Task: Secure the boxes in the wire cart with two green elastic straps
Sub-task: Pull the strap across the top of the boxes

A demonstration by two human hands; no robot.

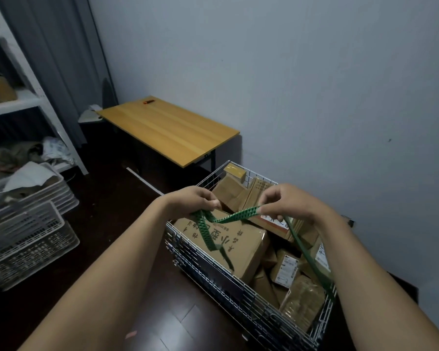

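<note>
Currently, left hand (193, 201) and right hand (287, 203) each pinch the green perforated elastic strap (236, 217) above the silver wire cart (213, 272) of brown cardboard boxes (249, 247). Held span lies left–right, slightly higher at right; one length runs to the near-right rim. Best practice: untwist it flat, then tension evenly before hooking the free end.

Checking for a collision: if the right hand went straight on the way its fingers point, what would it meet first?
Probably the left hand: the right hand points along the green strap both pinch, though depth is unclear.
</note>
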